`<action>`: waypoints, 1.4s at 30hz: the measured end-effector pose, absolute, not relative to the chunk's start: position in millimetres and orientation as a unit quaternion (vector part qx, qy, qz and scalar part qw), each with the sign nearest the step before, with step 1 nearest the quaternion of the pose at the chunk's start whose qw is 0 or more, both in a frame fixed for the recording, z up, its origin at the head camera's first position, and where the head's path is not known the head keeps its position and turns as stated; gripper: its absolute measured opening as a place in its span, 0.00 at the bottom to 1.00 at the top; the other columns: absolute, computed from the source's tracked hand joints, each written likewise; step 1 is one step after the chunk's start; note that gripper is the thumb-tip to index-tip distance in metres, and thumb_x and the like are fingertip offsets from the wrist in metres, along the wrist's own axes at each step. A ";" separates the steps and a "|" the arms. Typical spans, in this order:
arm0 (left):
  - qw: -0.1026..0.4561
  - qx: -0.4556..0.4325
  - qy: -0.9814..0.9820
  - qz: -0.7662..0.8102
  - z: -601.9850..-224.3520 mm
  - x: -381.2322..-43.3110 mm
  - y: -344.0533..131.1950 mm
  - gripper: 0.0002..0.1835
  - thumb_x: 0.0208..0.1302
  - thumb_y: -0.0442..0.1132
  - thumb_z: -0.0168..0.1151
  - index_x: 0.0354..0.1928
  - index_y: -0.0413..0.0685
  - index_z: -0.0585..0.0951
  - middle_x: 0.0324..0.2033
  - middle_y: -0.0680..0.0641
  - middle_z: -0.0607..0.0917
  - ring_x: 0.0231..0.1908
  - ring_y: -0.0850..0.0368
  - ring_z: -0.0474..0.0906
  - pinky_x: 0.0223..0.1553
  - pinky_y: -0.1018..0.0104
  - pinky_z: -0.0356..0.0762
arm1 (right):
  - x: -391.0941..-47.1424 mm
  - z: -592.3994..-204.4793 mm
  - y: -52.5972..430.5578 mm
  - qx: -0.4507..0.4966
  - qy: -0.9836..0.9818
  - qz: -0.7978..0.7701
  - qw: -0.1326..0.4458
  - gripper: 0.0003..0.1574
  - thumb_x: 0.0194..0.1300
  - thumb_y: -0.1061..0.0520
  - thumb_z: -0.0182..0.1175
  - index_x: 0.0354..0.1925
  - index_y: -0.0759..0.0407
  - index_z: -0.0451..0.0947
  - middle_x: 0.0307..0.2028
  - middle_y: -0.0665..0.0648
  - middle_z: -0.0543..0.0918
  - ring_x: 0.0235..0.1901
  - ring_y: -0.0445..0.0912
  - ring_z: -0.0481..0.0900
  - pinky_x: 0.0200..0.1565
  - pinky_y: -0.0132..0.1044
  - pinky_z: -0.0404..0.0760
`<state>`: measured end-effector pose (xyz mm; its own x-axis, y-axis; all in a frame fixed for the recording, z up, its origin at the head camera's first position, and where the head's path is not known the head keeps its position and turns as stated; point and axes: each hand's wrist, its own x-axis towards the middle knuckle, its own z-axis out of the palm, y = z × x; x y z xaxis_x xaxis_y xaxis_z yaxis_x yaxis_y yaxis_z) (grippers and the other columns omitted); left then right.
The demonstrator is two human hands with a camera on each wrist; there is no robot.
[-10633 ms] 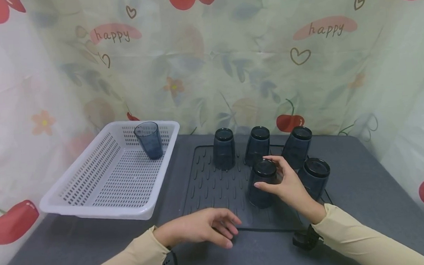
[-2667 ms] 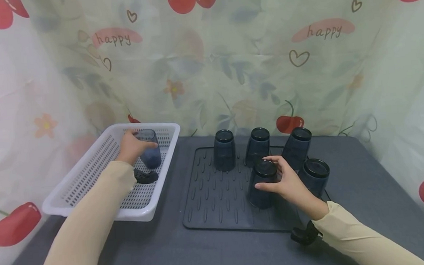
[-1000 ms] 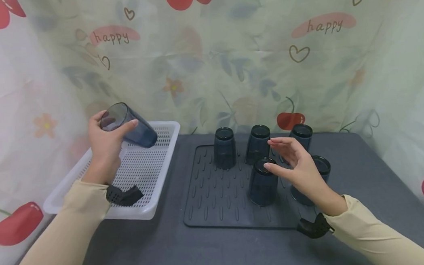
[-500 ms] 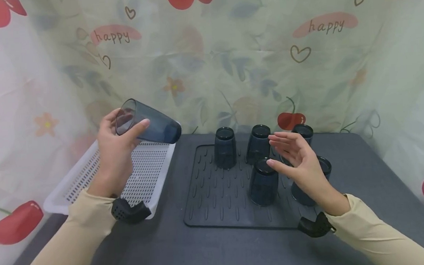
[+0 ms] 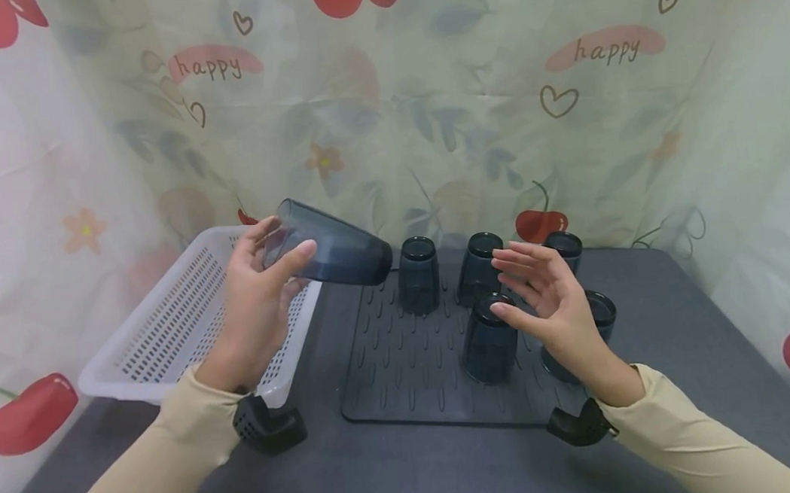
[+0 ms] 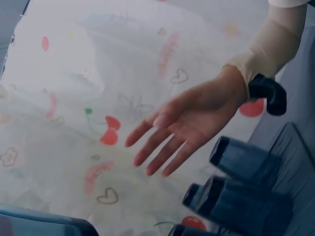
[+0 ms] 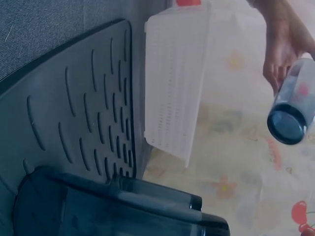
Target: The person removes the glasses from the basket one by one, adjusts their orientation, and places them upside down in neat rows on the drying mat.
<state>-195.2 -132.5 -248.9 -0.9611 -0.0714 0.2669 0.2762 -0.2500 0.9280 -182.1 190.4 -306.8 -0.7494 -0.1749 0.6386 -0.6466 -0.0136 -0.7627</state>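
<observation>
My left hand (image 5: 259, 300) grips a blue tinted drinking glass (image 5: 341, 250) near its rim. The glass is tilted almost onto its side in the air, its base pointing right, between the basket and the mat. In the right wrist view the same glass (image 7: 295, 101) shows its dark base. My right hand (image 5: 551, 305) hovers with fingers apart, holding nothing, just above and beside an upside-down glass (image 5: 491, 342) at the front of the dark ridged drying mat (image 5: 392, 367). Behind that hand, another upside-down glass (image 5: 604, 310) is partly hidden.
A white perforated plastic basket (image 5: 142, 337) stands at the left, partly covered by the left arm. Upside-down glasses line the mat's back row: a left one (image 5: 419, 275), a middle one (image 5: 481, 268) and a right one (image 5: 565, 247). A patterned curtain (image 5: 427, 109) hangs behind the table.
My left hand took the glass out of the basket, raised and tipped it, and has carried it right toward the mat. My right hand has let go of the front glass and lifted slightly.
</observation>
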 end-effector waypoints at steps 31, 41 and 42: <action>-0.024 -0.122 -0.576 -0.808 -282.9 -172.6 -60.8 0.35 0.56 0.34 0.59 0.67 0.44 0.61 0.66 0.44 0.62 0.62 0.47 0.64 0.54 0.50 0.73 | -171.2 -331.3 167.8 0.296 -0.706 0.637 0.087 0.49 0.53 0.73 0.67 0.69 0.60 0.57 0.66 0.53 0.66 0.61 0.42 0.71 0.52 0.31 0.79; -0.038 -0.125 -0.569 -0.812 -289.1 -170.9 -49.8 0.34 0.55 0.34 0.60 0.65 0.43 0.63 0.65 0.43 0.64 0.54 0.50 0.72 0.50 0.55 0.77 | -168.8 -334.0 164.1 0.299 -0.687 0.659 0.061 0.51 0.54 0.73 0.67 0.71 0.58 0.55 0.65 0.56 0.66 0.61 0.44 0.72 0.53 0.34 0.80; -0.040 -0.127 -0.567 -0.813 -289.3 -170.9 -49.2 0.34 0.55 0.34 0.60 0.65 0.42 0.62 0.65 0.43 0.64 0.53 0.51 0.72 0.49 0.57 0.77 | -168.5 -334.0 164.1 0.297 -0.688 0.659 0.061 0.51 0.54 0.73 0.67 0.71 0.58 0.55 0.65 0.56 0.66 0.61 0.44 0.72 0.53 0.34 0.80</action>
